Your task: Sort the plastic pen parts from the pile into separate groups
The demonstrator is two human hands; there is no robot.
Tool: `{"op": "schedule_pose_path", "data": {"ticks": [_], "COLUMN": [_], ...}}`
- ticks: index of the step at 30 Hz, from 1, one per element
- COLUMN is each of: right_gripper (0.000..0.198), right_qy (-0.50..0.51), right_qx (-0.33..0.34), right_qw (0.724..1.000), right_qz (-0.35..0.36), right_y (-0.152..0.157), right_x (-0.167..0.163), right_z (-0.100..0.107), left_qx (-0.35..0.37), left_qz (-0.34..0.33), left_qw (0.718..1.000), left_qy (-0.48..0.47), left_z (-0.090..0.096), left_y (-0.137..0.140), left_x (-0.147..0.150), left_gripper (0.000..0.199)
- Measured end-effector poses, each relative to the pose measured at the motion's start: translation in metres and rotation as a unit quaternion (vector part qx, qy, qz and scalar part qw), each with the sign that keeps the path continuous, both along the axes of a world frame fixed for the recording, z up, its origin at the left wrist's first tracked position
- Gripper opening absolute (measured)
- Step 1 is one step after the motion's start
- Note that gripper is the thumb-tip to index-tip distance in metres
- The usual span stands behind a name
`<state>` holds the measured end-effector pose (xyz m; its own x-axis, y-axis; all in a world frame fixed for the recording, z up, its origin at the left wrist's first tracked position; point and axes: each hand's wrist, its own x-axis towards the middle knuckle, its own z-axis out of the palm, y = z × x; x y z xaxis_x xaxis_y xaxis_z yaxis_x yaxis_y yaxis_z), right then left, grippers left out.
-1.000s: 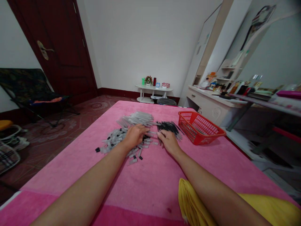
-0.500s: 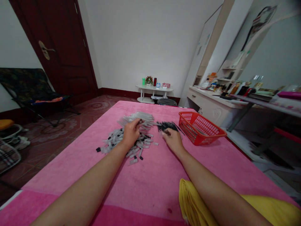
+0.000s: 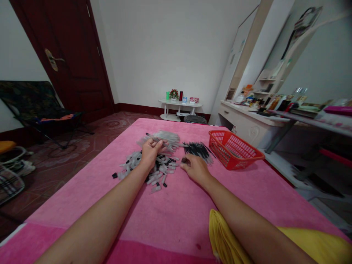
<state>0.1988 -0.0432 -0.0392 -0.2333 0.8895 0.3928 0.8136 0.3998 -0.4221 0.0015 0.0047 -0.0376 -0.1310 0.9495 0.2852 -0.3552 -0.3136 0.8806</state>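
My left hand (image 3: 150,153) is closed in a pinch around a translucent pen barrel with a dark end (image 3: 147,134), held above the piles. Behind it lies a bundle of similar clear pen barrels (image 3: 172,138). Under and around my left wrist spreads a heap of short clear and black pen caps (image 3: 133,161). My right hand (image 3: 195,168) is closed too, with a small dark piece (image 3: 184,160) at its fingertips, too small to name surely. Just beyond it lie black pen refills (image 3: 198,149) in a loose pile.
A red plastic basket (image 3: 233,152) stands at the right on the pink cloth (image 3: 170,220). Yellow cloth (image 3: 225,238) lies under my right forearm. Beyond the table are a small white stand (image 3: 178,103), a folding chair (image 3: 41,106) and a cluttered dresser (image 3: 247,117).
My left hand has shifted left, and the barrel's dark end now points up and left. My right hand has moved left and slightly nearer, away from the refills.
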Motion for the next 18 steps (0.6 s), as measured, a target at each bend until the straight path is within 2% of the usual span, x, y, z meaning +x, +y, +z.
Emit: {"op": "schedule_pose_path", "data": {"ticks": [5, 8, 18], "right_gripper": [0.012, 0.014, 0.013], "right_qy": [0.143, 0.210, 0.219], "right_qx": [0.036, 0.035, 0.057], "right_qw": [0.989, 0.977, 0.974], "right_qz": [-0.002, 0.009, 0.019], "right_y": [0.006, 0.010, 0.007], "right_x": [0.002, 0.001, -0.002], "right_z": [0.000, -0.002, 0.000], "left_qx": [-0.018, -0.031, -0.053], "left_qz": [-0.031, -0.046, -0.061], "left_qw": [0.999, 0.998, 0.997], "left_qy": [-0.001, 0.003, 0.001], "left_z": [0.004, 0.006, 0.006], "left_y": [-0.005, -0.009, -0.013], "left_x": [0.007, 0.013, 0.023], "left_gripper": [0.039, 0.039, 0.040]}}
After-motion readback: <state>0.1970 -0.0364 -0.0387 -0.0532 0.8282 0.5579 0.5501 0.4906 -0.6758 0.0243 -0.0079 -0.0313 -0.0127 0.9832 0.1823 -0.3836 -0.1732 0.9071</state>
